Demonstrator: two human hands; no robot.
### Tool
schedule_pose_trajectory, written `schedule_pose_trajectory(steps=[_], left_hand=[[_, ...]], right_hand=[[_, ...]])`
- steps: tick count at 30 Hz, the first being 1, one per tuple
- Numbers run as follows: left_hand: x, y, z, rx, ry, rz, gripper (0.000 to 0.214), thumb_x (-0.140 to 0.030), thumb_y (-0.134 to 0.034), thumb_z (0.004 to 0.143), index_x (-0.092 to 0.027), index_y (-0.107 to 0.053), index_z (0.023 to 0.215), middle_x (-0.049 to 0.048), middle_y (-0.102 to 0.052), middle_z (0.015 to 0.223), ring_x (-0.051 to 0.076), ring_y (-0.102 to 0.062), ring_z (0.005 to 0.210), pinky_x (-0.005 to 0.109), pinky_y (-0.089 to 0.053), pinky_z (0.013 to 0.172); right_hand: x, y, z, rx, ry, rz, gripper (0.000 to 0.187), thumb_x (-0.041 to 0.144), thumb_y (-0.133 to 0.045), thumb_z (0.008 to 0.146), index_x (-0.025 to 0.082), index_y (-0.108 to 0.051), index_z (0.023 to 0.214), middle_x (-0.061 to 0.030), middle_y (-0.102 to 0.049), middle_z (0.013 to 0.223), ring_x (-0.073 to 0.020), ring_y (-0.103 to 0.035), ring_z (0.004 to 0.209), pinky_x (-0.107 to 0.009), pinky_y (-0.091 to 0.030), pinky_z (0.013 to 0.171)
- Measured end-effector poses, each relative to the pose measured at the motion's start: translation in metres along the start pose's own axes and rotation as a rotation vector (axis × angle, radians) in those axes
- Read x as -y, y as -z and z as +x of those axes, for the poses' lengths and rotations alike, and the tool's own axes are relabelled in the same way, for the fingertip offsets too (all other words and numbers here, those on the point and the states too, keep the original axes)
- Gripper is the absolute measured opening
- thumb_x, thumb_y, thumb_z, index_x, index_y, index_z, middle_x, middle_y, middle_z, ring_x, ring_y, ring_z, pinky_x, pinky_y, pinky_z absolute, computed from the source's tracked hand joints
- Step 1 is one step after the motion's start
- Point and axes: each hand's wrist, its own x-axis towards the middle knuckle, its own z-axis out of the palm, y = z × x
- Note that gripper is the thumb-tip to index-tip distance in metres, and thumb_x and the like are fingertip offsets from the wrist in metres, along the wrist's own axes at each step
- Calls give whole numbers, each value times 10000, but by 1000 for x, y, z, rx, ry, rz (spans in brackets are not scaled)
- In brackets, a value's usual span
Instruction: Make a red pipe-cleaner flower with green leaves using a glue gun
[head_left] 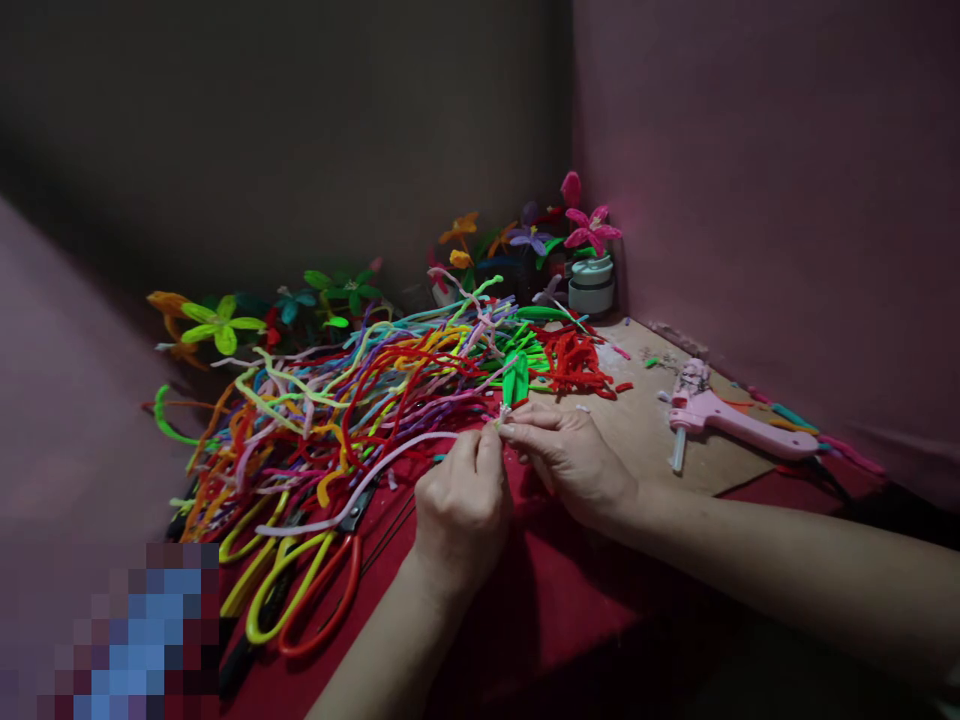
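Note:
My left hand (461, 500) is closed in a pinch on a long pale pink pipe cleaner (360, 480) that trails off to the left. My right hand (570, 455) pinches the same strand at its near end, where a small white tip shows between the fingertips. Both hands meet just in front of a big tangled heap of coloured pipe cleaners (352, 400). A folded green piece (515, 378) lies right behind the fingertips. Red cloth (540, 600) is under my hands.
A pink glue gun (731, 418) lies on the brown board at right. Scissors with red and yellow handles (300, 590) lie at left front. Finished pipe-cleaner flowers (589, 228) stand in the corner beside a small grey pot (591, 283). Red cut pieces (574, 362) lie behind.

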Motion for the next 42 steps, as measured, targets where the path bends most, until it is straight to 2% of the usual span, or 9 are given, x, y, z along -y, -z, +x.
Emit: schedule_pose_trajectory(steps=[3, 7, 12, 18, 22, 28, 33, 37, 42], left_hand=[[0, 1, 1, -21, -50, 15, 162, -192, -503, 815, -188, -657, 866, 61, -637, 720, 160, -570, 643, 230, -390, 596], [0, 2, 1, -58, -18, -104, 127, -189, -509, 822, -194, -630, 860, 33, -644, 747, 144, -577, 654, 240, -418, 667], [-1, 4, 1, 16, 239, -407, 116, -266, -543, 816, -207, -641, 830, -11, -589, 615, 114, -523, 522, 221, -407, 553], [-5, 4, 6, 107, 530, -800, 140, -315, -568, 793, -179, -599, 799, -55, -485, 483, 87, -427, 400, 195, -344, 383], [-6, 3, 7, 86, 550, -897, 150, -296, -584, 783, -156, -612, 827, -46, -516, 515, 69, -428, 407, 180, -365, 386], [-3, 5, 5, 93, 548, -897, 131, -290, -579, 791, -160, -594, 799, -56, -493, 487, 62, -428, 387, 174, -367, 368], [-2, 9, 9, 175, 575, -994, 125, -271, -602, 767, -146, -595, 756, -45, -513, 536, 51, -425, 376, 177, -381, 345], [0, 13, 14, 288, 615, -1080, 144, -263, -620, 752, -130, -592, 706, -38, -523, 567, 37, -404, 368, 176, -390, 337], [6, 16, 17, 457, 725, -1186, 208, -276, -650, 719, -116, -563, 618, -34, -497, 507, 27, -365, 331, 171, -378, 314]], right_hand=[[2, 0, -2, 29, 51, -84, 185, 304, -626, 751, 179, -676, 623, -18, -585, 743, -142, -499, 780, -286, -359, 765], [5, -1, -5, 63, -3, -82, 219, 318, -576, 794, 181, -646, 638, 12, -508, 641, -112, -430, 650, -258, -335, 623], [10, -2, -7, 122, -61, 10, 182, 302, -564, 791, 177, -656, 697, 41, -444, 545, -85, -358, 529, -243, -285, 518], [15, -6, -7, 166, -136, 123, 148, 281, -584, 765, 163, -626, 686, 34, -494, 577, -75, -417, 525, -227, -331, 520], [11, -9, -5, 226, -209, 356, 126, 277, -613, 729, 155, -593, 757, 23, -550, 616, -102, -522, 532, -247, -401, 541], [10, -3, 1, 128, -272, 353, 236, 230, -716, 640, 162, -587, 826, 19, -604, 689, -90, -550, 544, -222, -414, 528], [14, 1, 2, 135, -231, 268, 164, 255, -710, 666, 142, -596, 699, 43, -554, 542, -31, -404, 392, -176, -255, 391], [14, 2, 4, 159, -272, 366, 159, 180, -746, 598, 139, -628, 697, 24, -604, 590, -63, -512, 485, -188, -334, 469], [13, 5, 6, 280, -333, 392, 142, 149, -746, 567, 122, -674, 686, -3, -642, 585, -82, -549, 519, -211, -370, 539]])
